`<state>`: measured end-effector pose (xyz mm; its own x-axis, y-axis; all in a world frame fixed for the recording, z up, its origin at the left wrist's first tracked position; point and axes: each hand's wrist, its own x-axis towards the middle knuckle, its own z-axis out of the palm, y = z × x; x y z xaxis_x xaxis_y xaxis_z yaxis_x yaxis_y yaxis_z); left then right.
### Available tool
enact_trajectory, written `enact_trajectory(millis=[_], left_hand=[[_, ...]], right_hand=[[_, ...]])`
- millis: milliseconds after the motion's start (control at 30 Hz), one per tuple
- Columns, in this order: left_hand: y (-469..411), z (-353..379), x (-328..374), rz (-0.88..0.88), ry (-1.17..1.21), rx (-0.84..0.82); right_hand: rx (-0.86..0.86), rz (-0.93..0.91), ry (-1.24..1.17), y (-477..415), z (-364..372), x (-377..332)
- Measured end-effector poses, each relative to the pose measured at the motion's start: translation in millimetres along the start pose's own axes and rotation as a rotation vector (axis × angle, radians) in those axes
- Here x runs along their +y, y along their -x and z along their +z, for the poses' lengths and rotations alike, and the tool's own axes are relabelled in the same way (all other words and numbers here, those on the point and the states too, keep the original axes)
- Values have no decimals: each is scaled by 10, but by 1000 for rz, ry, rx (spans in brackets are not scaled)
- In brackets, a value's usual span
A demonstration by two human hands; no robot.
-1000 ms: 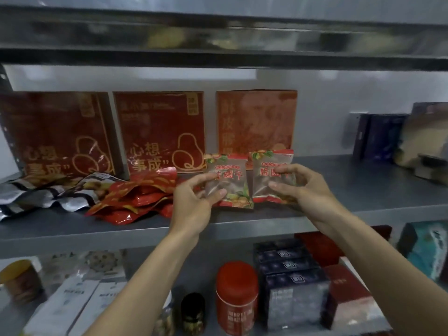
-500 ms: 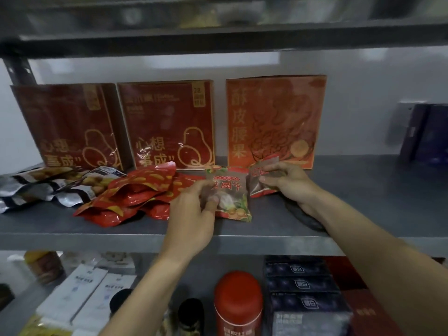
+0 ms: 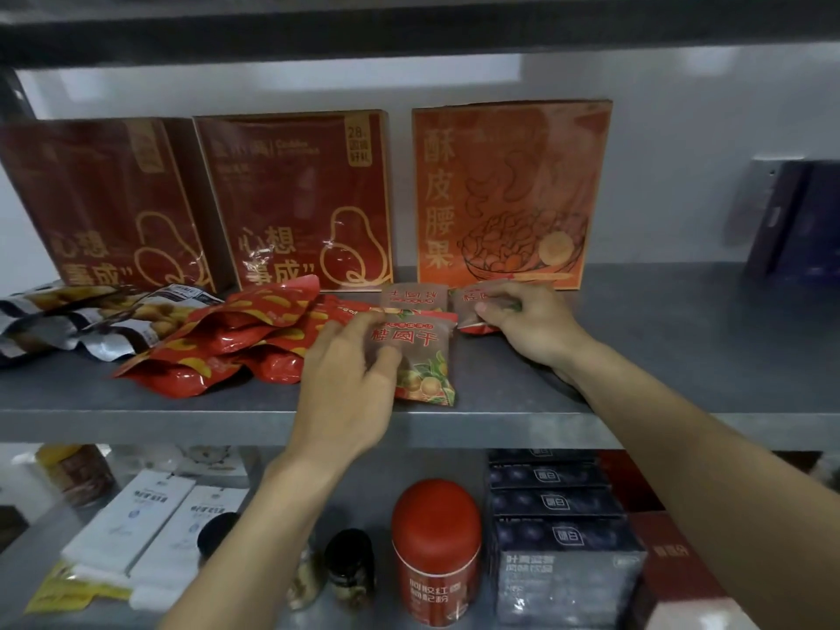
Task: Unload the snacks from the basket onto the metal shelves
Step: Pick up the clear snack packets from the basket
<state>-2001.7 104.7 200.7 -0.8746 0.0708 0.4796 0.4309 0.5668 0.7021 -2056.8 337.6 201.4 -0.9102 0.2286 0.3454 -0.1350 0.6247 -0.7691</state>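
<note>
STOCKING UP: A metal shelf (image 3: 659, 356) takes the delivery. Two dark red boxes (image 3: 295, 197) and an orange box (image 3: 509, 193) stand upright against the far wall, apparently so that flatter goods can lie in front of them. At left a heap of red pouches (image 3: 236, 338) lies overlapped on the deck, with silver packets (image 3: 91, 320) farther left. Below, a lower shelf (image 3: 386, 484) carries a red canister (image 3: 436, 552) and stacked dark cartons (image 3: 559, 552). The basket is out of view.

The person's left hand (image 3: 350, 379) grips the front snack packet (image 3: 427, 356) by its left edge. The thumb is on the printed face, and the packet's lower end is down near the shelf's front lip, just right of the red pouches. The right hand (image 3: 527, 325), farther in, pinches the right snack packet (image 3: 464, 298) between thumb and fingertips, low on the shelf just in front of the orange box. A third packet (image 3: 411, 298) lies flat just behind the front one.

The packets seem meant to sit together, keeping like with like. Neither grip has let go yet, so the placing looks nearly done but not finished.
</note>
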Motion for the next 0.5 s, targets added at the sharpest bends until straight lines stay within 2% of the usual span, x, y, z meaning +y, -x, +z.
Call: enact_trajectory(millis=[200,333,500], left_hand=[[24,31,13,23,-30,16],[20,20,28,63,-51,22],[-12,-32,44,142,-196,-20]], right_hand=[[-16,-5,69,23,-12,-37],[36,-42,204,103,-48,-132],[86,-276,368,478,-140,-434]])
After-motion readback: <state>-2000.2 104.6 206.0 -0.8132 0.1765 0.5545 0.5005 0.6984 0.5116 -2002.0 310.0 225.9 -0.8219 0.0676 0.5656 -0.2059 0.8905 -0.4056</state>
